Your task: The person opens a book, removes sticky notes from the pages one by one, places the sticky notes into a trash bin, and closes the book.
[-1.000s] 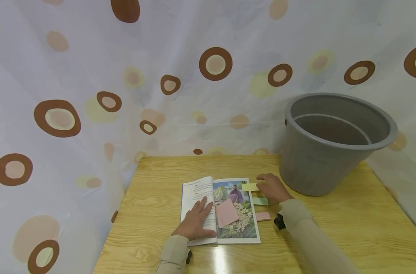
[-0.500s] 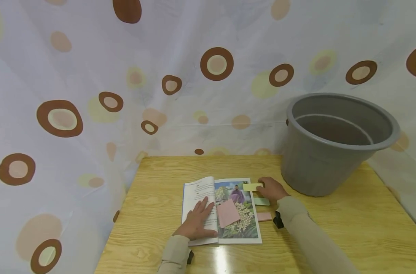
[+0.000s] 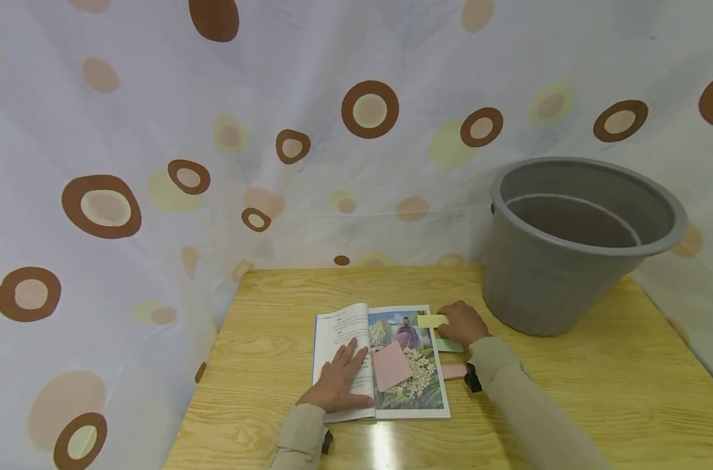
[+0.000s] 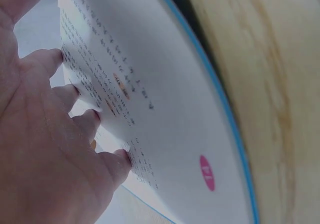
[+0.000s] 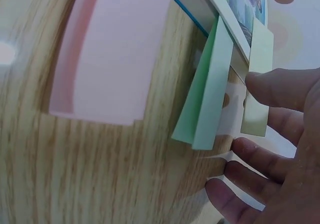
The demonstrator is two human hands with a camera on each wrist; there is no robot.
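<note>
An open book (image 3: 423, 412) lies on the table, with text on its left page and a flower picture on its right page. My left hand (image 3: 335, 382) presses the left page near the spine, fingers spread. At the upper right edge, my right hand (image 3: 464, 323) pinches a yellow sticky note (image 5: 261, 49) between thumb and index finger; its other end lies on the picture. Below it, a folded green sticky note (image 5: 215, 99) and a pink sticky note (image 5: 115, 59) stick out from the edge. Another pink square note (image 3: 393, 365) rests tilted on the picture.
A large grey bucket (image 3: 538, 294) stands at the table's back right, behind my right hand. Around the book shows wooden tabletop (image 3: 262, 339). A dotted curtain (image 3: 309, 196) hangs behind and to the left of the table.
My right hand's fingers, raised at the yellow note earlier, have come down and together on its outer end. The right wrist has shifted slightly left. My left hand stays on the page.
</note>
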